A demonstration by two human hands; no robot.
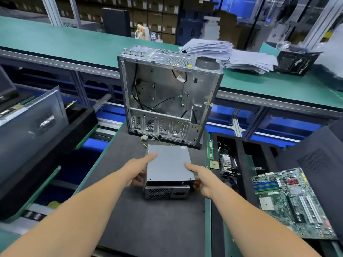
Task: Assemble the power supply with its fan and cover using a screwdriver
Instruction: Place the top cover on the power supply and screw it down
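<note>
Head view: left hand (pixel 139 168) and right hand (pixel 201 178) grip cover (pixel 168 164) from both sides on power supply (pixel 166 191). No screws or screwdriver visible; fastening likely remains.

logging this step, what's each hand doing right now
Left hand: grips the left side of the power supply, thumb on its top cover.
Right hand: grips the right side of the power supply, thumb on top.
</note>
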